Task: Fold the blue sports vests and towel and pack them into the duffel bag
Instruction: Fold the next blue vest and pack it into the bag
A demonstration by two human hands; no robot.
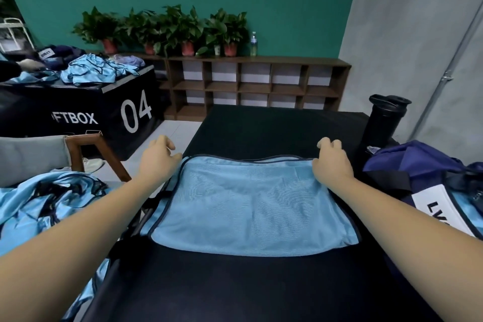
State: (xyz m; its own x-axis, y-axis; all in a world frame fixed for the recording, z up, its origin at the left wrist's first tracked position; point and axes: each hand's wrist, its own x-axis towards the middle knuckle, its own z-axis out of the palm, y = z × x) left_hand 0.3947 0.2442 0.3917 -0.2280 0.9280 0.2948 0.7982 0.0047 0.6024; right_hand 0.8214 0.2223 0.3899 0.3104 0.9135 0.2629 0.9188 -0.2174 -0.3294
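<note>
**On the dark table: one vest laid flat, a hand at each far corner**

In the middle of the table (248,290) lies a light blue vest (251,204), spread flat, with dark trim along its left and far edges. The right hand (332,162) rests on the far right corner of the vest with the fingers curled down over the edge, and it seems to grip the cloth there. The left hand (158,158) is at the far left corner. Its fingers are curled and the thumb meets the trim, but I cannot tell if it really pinches the cloth or only touches it.

I judge the mesh cloth to be thin, light and very soft (it keeps no shape of its own), and probably a little slippery. It would sag and slide if lifted by one point only. The good places to hold are the two far corners, on the trim, which looks firmer than the mesh. From there the far edge can be brought evenly toward the near edge.

At the right edge of the table sits the navy duffel bag (407,165), just beside the vest. Beside the left edge lies a crumpled pile of vests (39,204). A black bottle (384,123) stands near the far right corner.
</note>
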